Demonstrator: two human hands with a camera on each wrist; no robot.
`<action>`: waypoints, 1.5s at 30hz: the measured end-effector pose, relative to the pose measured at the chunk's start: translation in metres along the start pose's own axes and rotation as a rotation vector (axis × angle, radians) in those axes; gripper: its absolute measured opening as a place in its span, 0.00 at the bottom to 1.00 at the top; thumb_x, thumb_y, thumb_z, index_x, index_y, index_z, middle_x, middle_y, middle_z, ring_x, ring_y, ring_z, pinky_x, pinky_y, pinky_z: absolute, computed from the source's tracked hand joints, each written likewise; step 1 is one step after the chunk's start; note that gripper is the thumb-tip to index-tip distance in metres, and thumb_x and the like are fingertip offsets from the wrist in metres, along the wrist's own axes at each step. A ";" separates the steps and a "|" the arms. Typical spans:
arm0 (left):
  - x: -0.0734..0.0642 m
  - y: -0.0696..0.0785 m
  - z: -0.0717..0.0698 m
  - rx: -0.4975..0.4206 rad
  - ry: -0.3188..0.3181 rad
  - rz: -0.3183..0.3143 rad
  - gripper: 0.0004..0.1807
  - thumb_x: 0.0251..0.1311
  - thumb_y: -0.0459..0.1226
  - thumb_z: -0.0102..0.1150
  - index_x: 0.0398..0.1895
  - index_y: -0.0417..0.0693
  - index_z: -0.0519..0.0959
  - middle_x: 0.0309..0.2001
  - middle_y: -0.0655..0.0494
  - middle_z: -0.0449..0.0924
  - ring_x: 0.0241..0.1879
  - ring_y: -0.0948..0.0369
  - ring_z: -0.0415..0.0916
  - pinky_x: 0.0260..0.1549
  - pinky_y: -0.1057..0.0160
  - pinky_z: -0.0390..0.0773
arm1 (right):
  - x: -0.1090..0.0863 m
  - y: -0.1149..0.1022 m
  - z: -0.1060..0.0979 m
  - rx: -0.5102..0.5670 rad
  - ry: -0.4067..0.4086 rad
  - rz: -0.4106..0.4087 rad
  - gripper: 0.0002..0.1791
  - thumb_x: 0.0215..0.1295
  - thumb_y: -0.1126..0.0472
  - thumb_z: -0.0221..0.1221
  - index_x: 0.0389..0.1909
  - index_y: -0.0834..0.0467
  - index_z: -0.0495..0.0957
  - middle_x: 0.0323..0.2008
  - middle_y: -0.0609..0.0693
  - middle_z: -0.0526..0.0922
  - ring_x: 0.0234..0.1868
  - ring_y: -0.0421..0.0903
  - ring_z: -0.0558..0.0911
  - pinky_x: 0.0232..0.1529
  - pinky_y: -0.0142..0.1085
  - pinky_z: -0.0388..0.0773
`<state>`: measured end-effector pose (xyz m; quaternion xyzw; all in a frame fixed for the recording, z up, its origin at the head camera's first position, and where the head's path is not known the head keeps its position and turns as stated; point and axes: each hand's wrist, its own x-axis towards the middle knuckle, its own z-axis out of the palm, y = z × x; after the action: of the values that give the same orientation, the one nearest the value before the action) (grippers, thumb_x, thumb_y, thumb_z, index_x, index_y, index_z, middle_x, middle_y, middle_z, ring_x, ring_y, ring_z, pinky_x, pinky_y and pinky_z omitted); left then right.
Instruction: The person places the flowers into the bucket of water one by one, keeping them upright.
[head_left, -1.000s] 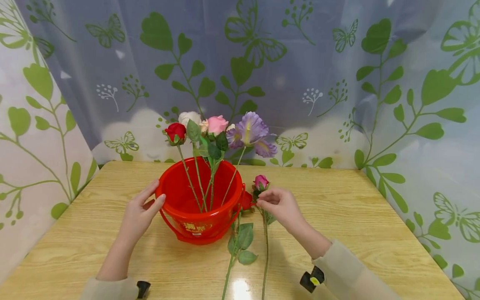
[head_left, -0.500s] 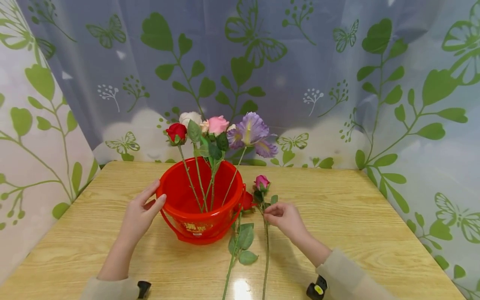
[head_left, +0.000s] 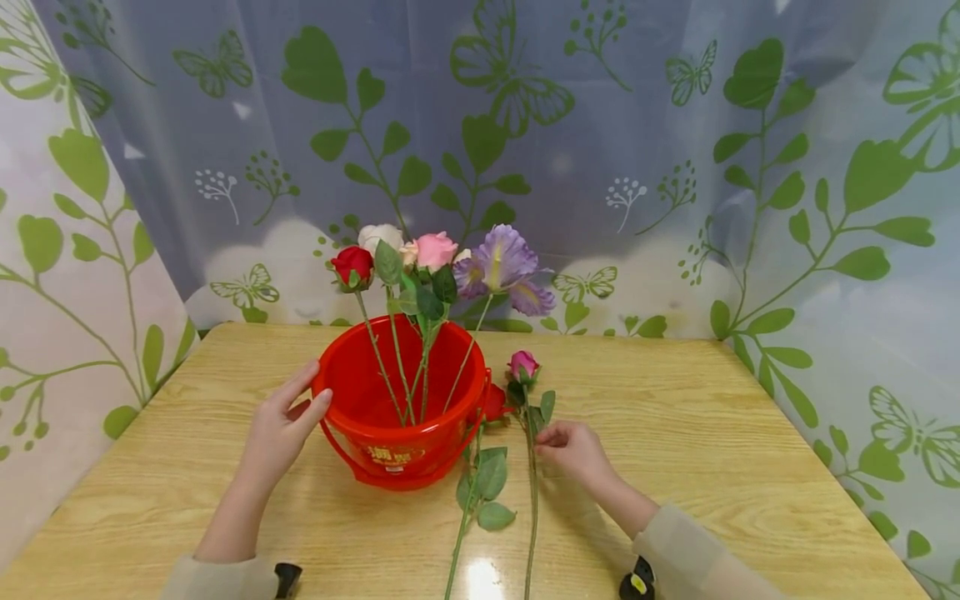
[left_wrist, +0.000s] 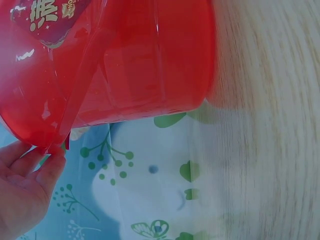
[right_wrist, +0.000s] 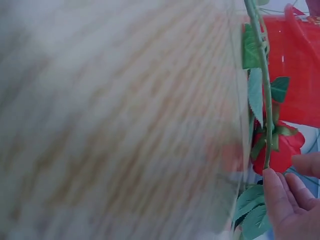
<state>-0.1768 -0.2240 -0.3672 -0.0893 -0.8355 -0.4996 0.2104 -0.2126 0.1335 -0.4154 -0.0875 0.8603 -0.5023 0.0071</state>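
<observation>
A red plastic bucket (head_left: 405, 454) with gold lettering stands on the table, with several flowers in it. At its left rim my left hand (head_left: 281, 429) holds on, its fingers and thumb at the edge in the left wrist view (left_wrist: 25, 185). A pink rose (head_left: 523, 365) with a long stem (head_left: 533, 508) lies to the right of the bucket. My right hand (head_left: 577, 454) touches that stem below the leaves; in the right wrist view the fingertips (right_wrist: 272, 180) meet the stem, with the thumb (right_wrist: 307, 164) apart from them.
A red rose (head_left: 495, 403) lies against the bucket's right side, its leafy stem (head_left: 467, 517) running toward me. Standing in the bucket are a red rose (head_left: 352, 267), a pink one (head_left: 435, 250), a white flower (head_left: 380, 237) and a purple iris (head_left: 498, 262). Patterned curtains (head_left: 645, 125) surround the wooden table (head_left: 675, 417).
My right hand has moved down and slightly right, from just below the pink rose's head to lower on its stem. A leaf there now sticks out to the right. My left hand stays put.
</observation>
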 end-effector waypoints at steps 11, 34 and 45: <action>-0.001 0.000 -0.001 -0.012 -0.002 0.004 0.27 0.59 0.36 0.53 0.60 0.34 0.63 0.60 0.43 0.62 0.58 0.49 0.60 0.41 0.74 0.70 | 0.002 0.012 0.003 0.003 -0.060 0.031 0.04 0.46 0.73 0.60 0.26 0.70 0.76 0.20 0.51 0.78 0.21 0.42 0.75 0.21 0.31 0.75; -0.002 -0.001 0.001 -0.001 -0.005 0.001 0.27 0.58 0.36 0.54 0.60 0.35 0.63 0.60 0.43 0.62 0.58 0.50 0.61 0.41 0.69 0.71 | 0.006 0.013 0.009 0.357 -0.146 0.362 0.05 0.54 0.73 0.55 0.28 0.74 0.73 0.19 0.51 0.77 0.18 0.39 0.75 0.22 0.29 0.78; 0.000 -0.001 0.000 -0.003 0.010 0.017 0.26 0.58 0.36 0.54 0.59 0.33 0.64 0.59 0.43 0.63 0.58 0.50 0.61 0.42 0.70 0.71 | 0.008 0.014 0.008 0.408 -0.122 0.375 0.04 0.54 0.74 0.54 0.30 0.73 0.72 0.21 0.52 0.76 0.19 0.39 0.75 0.23 0.27 0.78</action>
<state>-0.1771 -0.2246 -0.3680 -0.0943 -0.8329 -0.4995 0.2188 -0.2220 0.1321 -0.4314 0.0463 0.7406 -0.6486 0.1690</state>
